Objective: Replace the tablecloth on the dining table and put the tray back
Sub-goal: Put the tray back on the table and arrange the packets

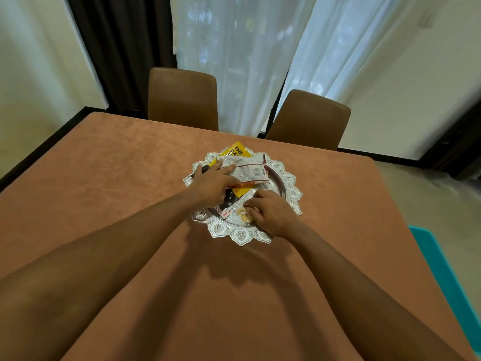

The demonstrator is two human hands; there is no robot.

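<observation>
Tablecloth (117,191) of rust-brown fabric covers the tabletop and lies smooth to the far edge. On it, near the middle, stands the tray (240,235), silver with a scalloped, embossed rim.

Several snack packets are heaped on the tray. At the back is a yellow packet (235,149) with "THE" in black capitals; the line below it is cut off and cannot be read. Across it lies a white packet (250,169) with a barcode and small print too fine to make out. Under these, a dark packet (230,198) sticks out toward the near side.

The left hand (212,182) lies flat on the heap, fingers straight and slightly spread, with the fingertips on the white packet. The right hand (272,212) sits over the tray's near right part, fingers curled down beside some pale nut-like shapes (243,216). Whether it pinches anything cannot be told.

Beyond the tabletop stand two brown chairs (182,97), with a white sheer curtain (242,61) behind them and a dark curtain (122,48) to its left. A teal object (442,269) shows at the right edge.
</observation>
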